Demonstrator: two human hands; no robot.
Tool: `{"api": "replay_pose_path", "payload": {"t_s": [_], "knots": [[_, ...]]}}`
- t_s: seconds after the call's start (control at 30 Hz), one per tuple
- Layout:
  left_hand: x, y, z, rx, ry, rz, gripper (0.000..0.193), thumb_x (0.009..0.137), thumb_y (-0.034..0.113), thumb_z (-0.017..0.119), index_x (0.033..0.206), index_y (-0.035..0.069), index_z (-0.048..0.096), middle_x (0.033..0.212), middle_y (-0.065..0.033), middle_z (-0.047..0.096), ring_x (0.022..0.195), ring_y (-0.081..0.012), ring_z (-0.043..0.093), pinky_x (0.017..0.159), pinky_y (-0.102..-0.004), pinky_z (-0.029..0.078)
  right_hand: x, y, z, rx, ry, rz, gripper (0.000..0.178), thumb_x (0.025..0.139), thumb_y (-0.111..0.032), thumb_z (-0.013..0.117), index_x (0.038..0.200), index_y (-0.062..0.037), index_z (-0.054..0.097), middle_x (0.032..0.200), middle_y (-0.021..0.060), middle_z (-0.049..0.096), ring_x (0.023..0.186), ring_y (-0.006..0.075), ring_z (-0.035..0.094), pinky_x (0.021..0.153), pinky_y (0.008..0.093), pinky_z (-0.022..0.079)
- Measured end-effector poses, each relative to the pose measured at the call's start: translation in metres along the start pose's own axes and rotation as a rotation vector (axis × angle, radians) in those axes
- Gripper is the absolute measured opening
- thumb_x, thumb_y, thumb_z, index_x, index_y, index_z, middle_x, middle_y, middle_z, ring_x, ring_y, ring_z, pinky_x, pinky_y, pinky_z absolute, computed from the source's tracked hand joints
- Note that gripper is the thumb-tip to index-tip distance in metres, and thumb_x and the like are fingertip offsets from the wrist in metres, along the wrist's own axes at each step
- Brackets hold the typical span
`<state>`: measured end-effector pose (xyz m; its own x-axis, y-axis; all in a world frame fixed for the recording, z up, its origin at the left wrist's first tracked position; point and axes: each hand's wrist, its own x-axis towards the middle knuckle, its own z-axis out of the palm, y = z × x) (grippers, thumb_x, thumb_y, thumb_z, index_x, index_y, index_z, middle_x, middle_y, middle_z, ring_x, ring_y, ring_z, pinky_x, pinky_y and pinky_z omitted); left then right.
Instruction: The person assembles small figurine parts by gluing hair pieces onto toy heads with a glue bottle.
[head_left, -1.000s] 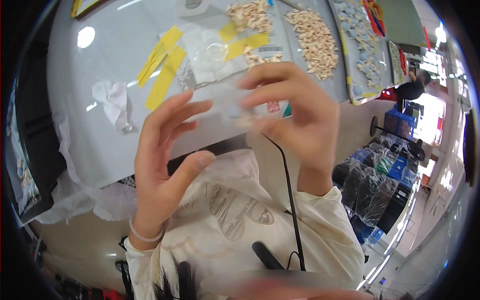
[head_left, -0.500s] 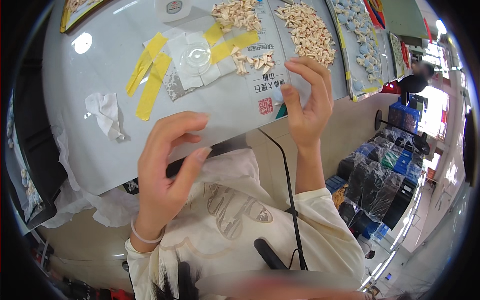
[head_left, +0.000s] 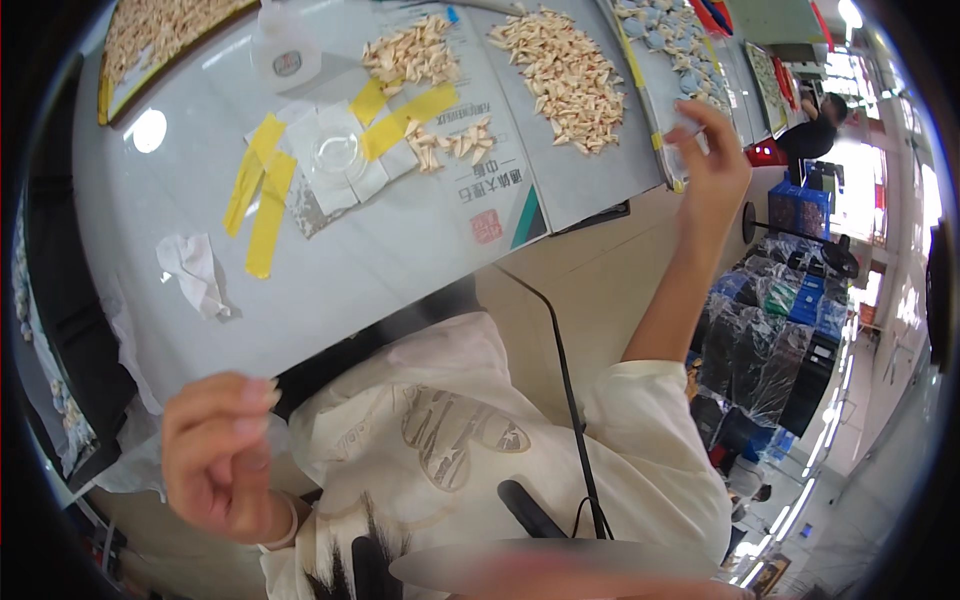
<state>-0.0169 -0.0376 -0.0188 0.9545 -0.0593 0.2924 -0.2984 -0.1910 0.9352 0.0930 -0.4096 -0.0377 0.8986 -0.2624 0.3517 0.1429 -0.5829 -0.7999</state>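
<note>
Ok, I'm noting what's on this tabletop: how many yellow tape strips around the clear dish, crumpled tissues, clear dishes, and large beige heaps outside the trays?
Tape strips: 4
Crumpled tissue: 1
Clear dish: 1
Large heaps: 2
Total: 8

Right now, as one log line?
left hand: curled, contents unclear | right hand: by blue-piece tray, grip unclear | table: clear dish, yellow tape, cream pieces
</note>
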Motion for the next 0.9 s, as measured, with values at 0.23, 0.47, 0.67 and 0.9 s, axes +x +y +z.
{"api": "replay_pose_path", "payload": {"t_s": [0.23, 0.47, 0.67, 0.9], "knots": [[-0.001, -0.001, -0.016, 0.07, 0.06, 0.096, 0.011, 0.074, 0.002, 0.051, 0.084, -0.002, 0.05, 0.08, -0.017, 0.054, 0.071, -0.0247, 0.052, 0.062, -0.032, 0.044, 0.077, 0.077, -0.035, -0.534, -0.069, -0.138, 0.02, 0.068, -0.007, 0.061, 0.089, -0.0075, 0.063, 0.086, 0.0055, 0.055, 0.076, 0.0162, 0.052, 0.072, 0.0276, 0.042], [-0.022, 0.012, -0.082, 0.536, 0.121, 0.207, 0.01, 0.083, 0.004, 0.043, 0.088, -0.003, 0.049, 0.087, -0.0196, 0.053, 0.079, -0.0273, 0.052, 0.072, -0.037, 0.044, 0.092, 0.08, -0.038, -0.534, -0.18, -0.085, 0.028, 0.07, -0.016, 0.062, 0.097, -0.0103, 0.06, 0.099, 0.0115, 0.054, 0.092, 0.0239, 0.051, 0.081, 0.0307, 0.04], [-0.022, 0.014, -0.163, 0.987, 0.412, -0.177, 0.032, 0.088, 0.019, 0.04, 0.113, -0.001, 0.046, 0.113, -0.0114, 0.049, 0.102, -0.0223, 0.048, 0.089, -0.0311, 0.036, 0.103, 0.115, -0.066, -0.703, -0.02, -0.063, 0.033, 0.075, -0.028, 0.057, 0.105, -0.0133, 0.057, 0.106, 0.0133, 0.053, 0.104, 0.0271, 0.047, 0.088, 0.0338, 0.036], [-0.007, -0.03, -0.205, 0.986, -0.186, -0.609, 0.044, 0.089, 0.023, 0.031, 0.132, 0.013, 0.025, 0.134, -0.005, 0.028, 0.124, -0.0199, 0.026, 0.1, -0.034, 0.024, 0.073, 0.075, -0.054, -0.723, -0.179, 0.021, 0.036, 0.076, -0.029, 0.055, 0.108, -0.0132, 0.055, 0.11, 0.0115, 0.052, 0.105, 0.0267, 0.046, 0.089, 0.034, 0.034]]}}
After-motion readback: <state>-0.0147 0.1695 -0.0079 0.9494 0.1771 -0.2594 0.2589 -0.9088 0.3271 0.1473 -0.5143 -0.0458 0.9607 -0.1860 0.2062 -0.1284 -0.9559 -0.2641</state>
